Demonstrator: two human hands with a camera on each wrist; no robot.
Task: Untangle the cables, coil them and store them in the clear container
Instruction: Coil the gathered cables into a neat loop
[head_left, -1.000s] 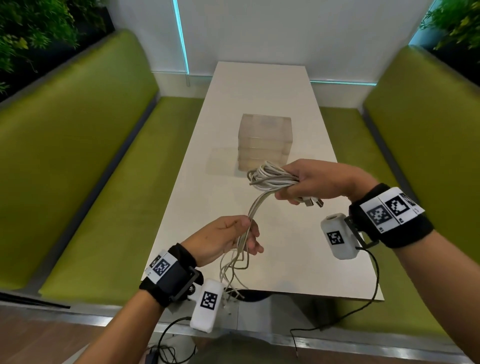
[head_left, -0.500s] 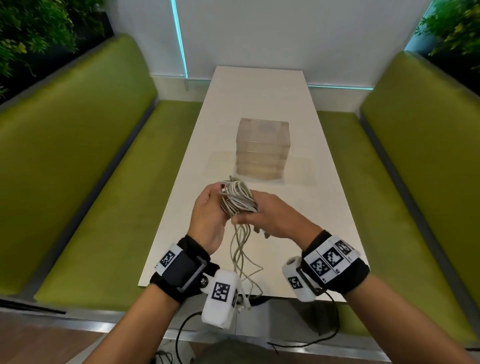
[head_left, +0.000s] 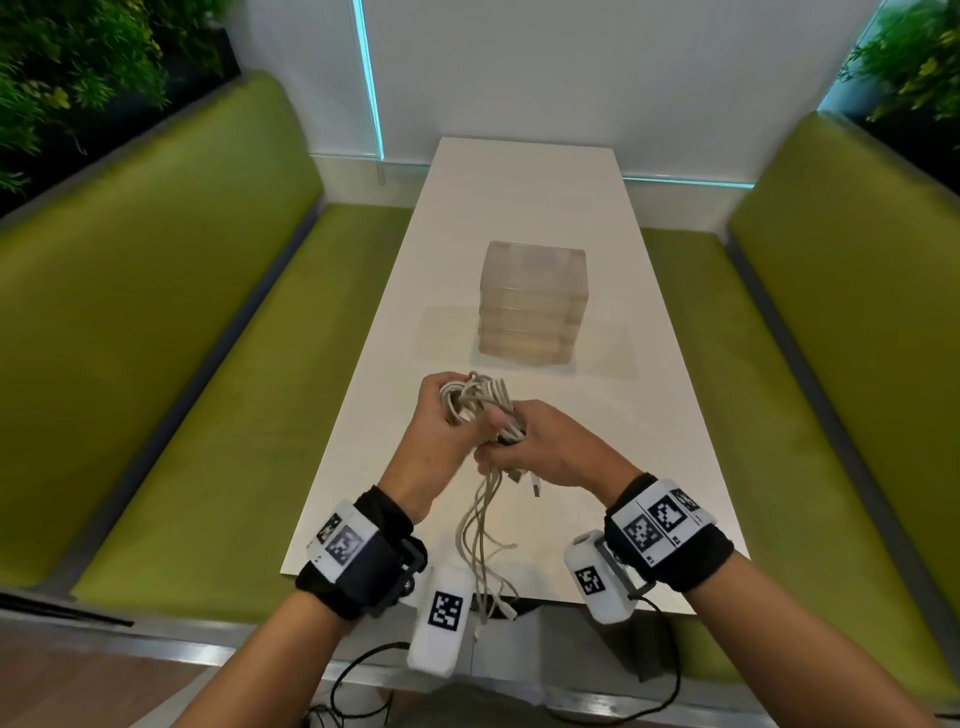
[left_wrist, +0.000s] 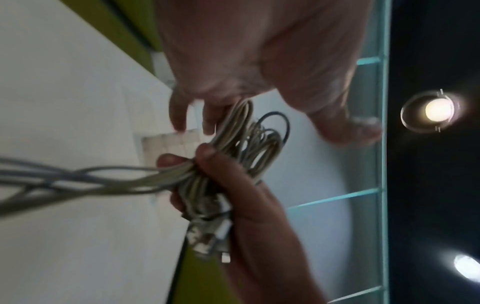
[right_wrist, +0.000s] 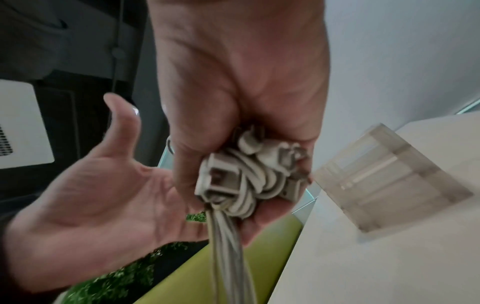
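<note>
A bundle of white cables (head_left: 475, 397) is held above the near end of the white table (head_left: 519, 208). My right hand (head_left: 550, 447) grips the coiled part together with its plugs (right_wrist: 246, 181). My left hand (head_left: 431, 441) lies against the coil's left side; its palm (right_wrist: 91, 195) is open, and its straight fingers (left_wrist: 179, 115) are behind the loops (left_wrist: 249, 144). Several loose strands (head_left: 483, 545) hang from the hands past the table's near edge. The clear container (head_left: 532, 306) stands on the table beyond the hands, with nothing visible in it.
Green benches (head_left: 182, 364) (head_left: 831, 364) run along both sides of the narrow table. A white wall closes the far end. The wrist cameras' black leads (head_left: 363, 660) hang below the near table edge.
One second ago my hands were apart, the right holding the coil high and the left gripping the strands lower down. They have come together, and the left hand now lies open against the coil.
</note>
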